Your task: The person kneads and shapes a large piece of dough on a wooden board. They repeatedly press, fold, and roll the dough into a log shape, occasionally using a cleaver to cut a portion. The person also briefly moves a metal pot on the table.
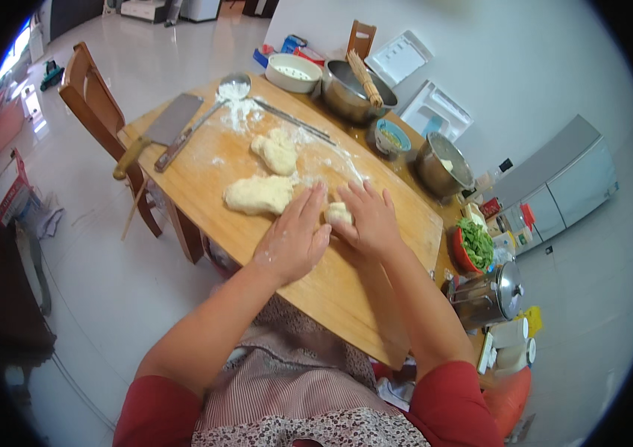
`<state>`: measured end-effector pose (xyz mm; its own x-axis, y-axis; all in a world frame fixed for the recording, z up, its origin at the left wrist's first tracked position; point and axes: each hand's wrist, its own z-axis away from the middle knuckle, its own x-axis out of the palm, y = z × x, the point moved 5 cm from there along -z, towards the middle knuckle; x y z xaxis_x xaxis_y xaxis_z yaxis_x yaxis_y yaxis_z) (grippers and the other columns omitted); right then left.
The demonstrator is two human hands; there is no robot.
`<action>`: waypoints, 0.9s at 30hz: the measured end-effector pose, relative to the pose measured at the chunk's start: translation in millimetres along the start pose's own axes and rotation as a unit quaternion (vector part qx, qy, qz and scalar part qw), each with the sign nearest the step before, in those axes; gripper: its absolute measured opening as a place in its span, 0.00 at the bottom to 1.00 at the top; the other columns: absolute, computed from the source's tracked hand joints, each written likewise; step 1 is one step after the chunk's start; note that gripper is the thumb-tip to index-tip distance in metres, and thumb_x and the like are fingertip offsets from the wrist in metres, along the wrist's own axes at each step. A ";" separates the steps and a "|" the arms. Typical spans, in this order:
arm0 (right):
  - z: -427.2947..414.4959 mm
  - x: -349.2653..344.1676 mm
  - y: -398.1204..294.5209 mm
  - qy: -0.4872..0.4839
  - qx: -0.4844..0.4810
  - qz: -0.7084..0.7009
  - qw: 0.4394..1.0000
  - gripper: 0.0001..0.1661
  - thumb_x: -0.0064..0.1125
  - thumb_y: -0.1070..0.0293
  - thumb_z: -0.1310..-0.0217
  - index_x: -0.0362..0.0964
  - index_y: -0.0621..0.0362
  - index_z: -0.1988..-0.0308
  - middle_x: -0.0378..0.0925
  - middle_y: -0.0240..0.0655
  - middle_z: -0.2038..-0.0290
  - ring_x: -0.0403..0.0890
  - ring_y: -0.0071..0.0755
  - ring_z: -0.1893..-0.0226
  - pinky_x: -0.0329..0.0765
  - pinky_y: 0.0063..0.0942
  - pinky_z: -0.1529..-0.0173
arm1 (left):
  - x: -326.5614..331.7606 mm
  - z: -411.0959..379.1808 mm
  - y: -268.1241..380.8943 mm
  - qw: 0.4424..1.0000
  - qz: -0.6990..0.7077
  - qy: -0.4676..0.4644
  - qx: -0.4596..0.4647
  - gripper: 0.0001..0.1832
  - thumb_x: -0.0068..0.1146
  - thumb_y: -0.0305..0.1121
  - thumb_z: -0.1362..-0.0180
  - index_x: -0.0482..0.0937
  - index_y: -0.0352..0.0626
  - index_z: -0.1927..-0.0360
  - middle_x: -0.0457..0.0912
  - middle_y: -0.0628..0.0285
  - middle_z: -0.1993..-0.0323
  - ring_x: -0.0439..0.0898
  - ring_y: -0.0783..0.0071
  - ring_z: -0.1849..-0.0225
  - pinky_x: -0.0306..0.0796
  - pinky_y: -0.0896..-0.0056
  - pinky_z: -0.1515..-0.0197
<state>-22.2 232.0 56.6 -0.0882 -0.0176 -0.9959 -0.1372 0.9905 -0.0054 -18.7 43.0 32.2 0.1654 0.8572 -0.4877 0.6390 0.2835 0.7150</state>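
Note:
On a wooden board (193,184) dusted with flour lie two large lumps of dough. The longer dough lump (257,194) is beside the fingers of my left hand (297,237); the folded dough lump (276,152) lies just beyond it. My right hand (369,215) rests over a small piece of dough (338,213), its fingers spread and partly hiding it. My left hand is flat and tilted, fingers extended, between the long lump and the small piece. Whether its hidden side touches dough, I cannot tell.
A cleaver (174,120), a long-handled ladle (234,88) with flour and dark chopsticks (294,120) lie on the board's far part. Along its right edge stand a large metal pot (344,92), a blue bowl (392,137), a smaller pot (442,165) and a red bowl of greens (464,254).

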 end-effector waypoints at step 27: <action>-48.1 9.7 92.9 0.094 0.253 -0.025 0.963 0.51 0.44 0.29 0.26 0.58 0.56 0.22 0.55 0.52 0.20 0.52 0.53 0.18 0.49 0.57 0.19 | 10.2 0.8 5.6 0.997 -0.028 -0.077 -0.017 0.38 0.53 0.41 0.29 0.57 0.34 0.20 0.64 0.39 0.24 0.63 0.44 0.22 0.58 0.51 0.20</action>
<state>-83.3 317.3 50.7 -0.2783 -0.0444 -0.9595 0.3476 0.9266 -0.1437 -12.8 53.0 30.8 0.2448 0.7647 -0.5961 0.6248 0.3458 0.7001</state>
